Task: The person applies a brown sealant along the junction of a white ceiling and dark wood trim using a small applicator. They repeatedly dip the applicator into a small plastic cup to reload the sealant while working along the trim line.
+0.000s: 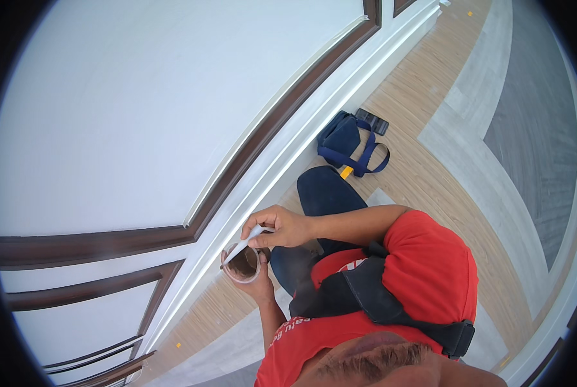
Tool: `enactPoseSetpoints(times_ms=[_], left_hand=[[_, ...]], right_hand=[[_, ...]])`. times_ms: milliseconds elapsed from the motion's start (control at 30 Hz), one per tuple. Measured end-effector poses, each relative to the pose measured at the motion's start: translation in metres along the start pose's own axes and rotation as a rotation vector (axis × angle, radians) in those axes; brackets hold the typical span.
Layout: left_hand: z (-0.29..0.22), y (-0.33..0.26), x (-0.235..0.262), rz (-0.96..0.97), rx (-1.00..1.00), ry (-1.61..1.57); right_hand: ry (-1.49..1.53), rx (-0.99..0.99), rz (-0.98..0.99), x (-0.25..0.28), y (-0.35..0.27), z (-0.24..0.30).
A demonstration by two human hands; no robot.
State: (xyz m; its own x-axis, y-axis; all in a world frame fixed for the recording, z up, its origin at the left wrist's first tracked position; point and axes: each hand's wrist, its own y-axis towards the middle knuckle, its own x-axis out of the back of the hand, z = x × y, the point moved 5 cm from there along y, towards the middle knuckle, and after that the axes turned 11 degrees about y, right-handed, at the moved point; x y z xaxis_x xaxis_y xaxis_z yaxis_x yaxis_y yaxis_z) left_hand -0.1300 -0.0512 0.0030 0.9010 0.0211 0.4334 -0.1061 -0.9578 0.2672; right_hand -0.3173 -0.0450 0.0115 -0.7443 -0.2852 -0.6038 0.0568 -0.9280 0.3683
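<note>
My left hand (260,288) is wrapped round a clear, round tub (242,279) from below, close to the white skirting of the wall. Something brown (243,263) shows inside the tub. Above it, my right hand (280,227) pinches a slim white tool (242,248), its kind not clear. The tool slants down to the left, and its lower end meets the tub's rim or dips just inside; I cannot tell which.
White wall (133,116) with dark brown moulding (256,151) rises along the left. On the wood-look floor (424,84), beyond my knee, lie a navy bag (337,134) with a strap, a dark phone (372,121) and a small yellow item (346,172). Grey flooring (527,142) runs along the right.
</note>
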Motion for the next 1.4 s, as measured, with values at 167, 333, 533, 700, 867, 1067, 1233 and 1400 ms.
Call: enactPoseSetpoints(times_ms=[167, 333, 533, 700, 867, 1067, 1233, 1400], left_hand=[[0.006, 0.0, 0.006, 0.024, 0.004, 0.045], [0.0, -0.001, 0.006, 0.016, 0.024, 0.038], [0.011, -0.001, 0.009, 0.004, 0.002, 0.028], [0.016, -0.004, 0.011, -0.003, 0.054, -0.008], [0.016, -0.004, 0.012, -0.01, 0.062, 0.023], [0.021, -0.004, 0.013, -0.021, 0.073, 0.012], [0.022, -0.004, 0.013, -0.025, 0.058, 0.014], [0.024, -0.004, 0.015, -0.03, 0.057, 0.02]], right_hand=[[0.072, -0.074, -0.006, -0.006, -0.001, 0.0], [0.034, -0.078, 0.0, -0.006, 0.003, -0.002], [0.008, -0.023, 0.008, -0.005, 0.005, -0.007], [0.022, -0.058, -0.008, -0.004, 0.004, -0.008], [-0.017, -0.023, -0.021, -0.002, 0.006, -0.011], [0.011, -0.07, -0.012, -0.005, 0.008, -0.012], [0.009, -0.054, -0.022, -0.003, 0.008, -0.016], [0.005, -0.074, -0.014, -0.005, 0.009, -0.014]])
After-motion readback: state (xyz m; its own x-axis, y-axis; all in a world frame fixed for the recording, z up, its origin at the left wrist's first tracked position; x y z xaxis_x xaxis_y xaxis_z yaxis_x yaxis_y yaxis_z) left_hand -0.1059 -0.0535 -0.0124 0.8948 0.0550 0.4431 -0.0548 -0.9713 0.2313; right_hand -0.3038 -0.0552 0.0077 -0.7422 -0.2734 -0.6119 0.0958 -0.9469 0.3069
